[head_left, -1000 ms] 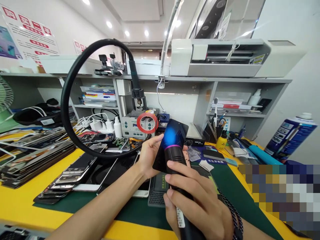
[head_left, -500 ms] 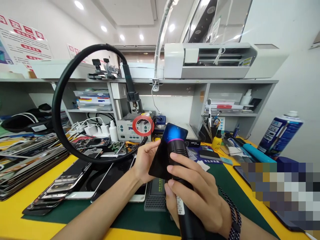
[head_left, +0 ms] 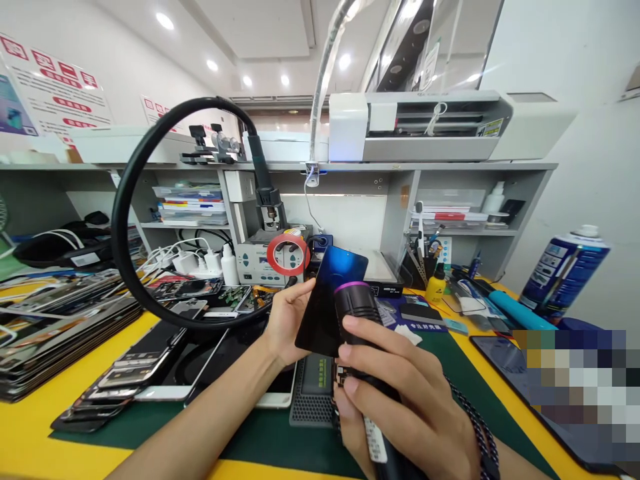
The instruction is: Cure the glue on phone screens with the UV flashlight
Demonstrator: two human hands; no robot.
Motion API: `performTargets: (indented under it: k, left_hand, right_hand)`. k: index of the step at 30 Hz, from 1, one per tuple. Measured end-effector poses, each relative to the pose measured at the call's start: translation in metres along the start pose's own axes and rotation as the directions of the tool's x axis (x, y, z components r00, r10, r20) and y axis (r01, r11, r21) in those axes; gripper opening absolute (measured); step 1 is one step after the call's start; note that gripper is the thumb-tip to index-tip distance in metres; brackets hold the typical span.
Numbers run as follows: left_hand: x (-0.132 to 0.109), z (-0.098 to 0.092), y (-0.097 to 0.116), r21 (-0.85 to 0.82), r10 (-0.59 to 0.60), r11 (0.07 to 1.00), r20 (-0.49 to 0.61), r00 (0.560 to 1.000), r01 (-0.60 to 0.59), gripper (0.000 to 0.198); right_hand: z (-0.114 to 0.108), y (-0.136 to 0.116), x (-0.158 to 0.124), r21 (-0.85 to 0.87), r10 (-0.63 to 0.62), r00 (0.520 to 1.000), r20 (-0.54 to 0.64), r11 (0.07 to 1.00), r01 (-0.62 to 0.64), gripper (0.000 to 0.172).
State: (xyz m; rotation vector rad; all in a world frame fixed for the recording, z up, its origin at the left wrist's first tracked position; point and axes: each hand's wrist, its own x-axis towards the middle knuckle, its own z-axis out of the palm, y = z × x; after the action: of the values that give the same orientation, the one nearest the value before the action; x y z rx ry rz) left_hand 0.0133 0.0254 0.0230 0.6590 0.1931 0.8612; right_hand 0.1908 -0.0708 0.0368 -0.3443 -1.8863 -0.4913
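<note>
My left hand (head_left: 289, 321) grips the left edge of a dark, glossy phone (head_left: 327, 293) and holds it tilted above the mat, its far fingers hidden behind it. In my right hand (head_left: 400, 380) is a black flashlight (head_left: 357, 307) with a purple ring round its head and a white label on its body. The flashlight's head is close in front of the screen, covering part of its right side. A blue glow lies across the phone's upper part. Below my hands, a grey perforated tray (head_left: 310, 403) rests on the green mat (head_left: 250, 437), partly hidden.
Several phone screens and parts (head_left: 145, 360) lie on the left, beside a tall stack of panels (head_left: 55, 327). A thick black hose (head_left: 120, 213) loops down from a soldering station (head_left: 267, 263). Roll of red tape (head_left: 274, 255), yellow bottle (head_left: 435, 285) and spray can (head_left: 563, 277) stand farther back.
My right hand and the flashlight have moved a little right and down, away from the phone. The blue glow on the screen has become wider and dimmer. The phone has turned slightly.
</note>
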Motion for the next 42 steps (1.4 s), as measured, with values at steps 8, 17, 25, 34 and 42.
performTargets:
  k: [8,17,25,34,42]
  left_hand:
    - [0.002,0.005,0.006,-0.037,0.064,0.997,-0.039,0.997,-0.065,0.05]
    - [0.0,0.003,0.009,0.024,0.056,0.998,0.04,0.998,-0.057,0.05]
    - [-0.003,-0.002,0.018,0.103,0.1,0.988,0.135,0.986,-0.115,0.061]
    - [-0.001,-0.009,0.026,0.147,0.155,0.973,0.157,0.975,-0.178,0.064]
    - [0.0,-0.009,0.029,0.162,0.187,0.965,0.137,0.973,-0.208,0.062]
  right_hand:
    - [0.002,-0.009,-0.001,0.002,-0.03,1.0,0.004,1.0,0.03,0.015]
    - [0.003,-0.012,-0.004,-0.014,-0.011,1.0,-0.014,1.0,0.011,0.016]
    - [-0.004,-0.02,-0.008,0.025,0.011,0.995,0.097,1.0,-0.013,0.012]
    - [0.004,-0.029,-0.015,0.13,-0.029,0.989,0.147,0.992,0.009,0.01]
    - [0.017,-0.022,-0.02,0.156,-0.109,0.993,0.043,0.983,0.101,0.015]
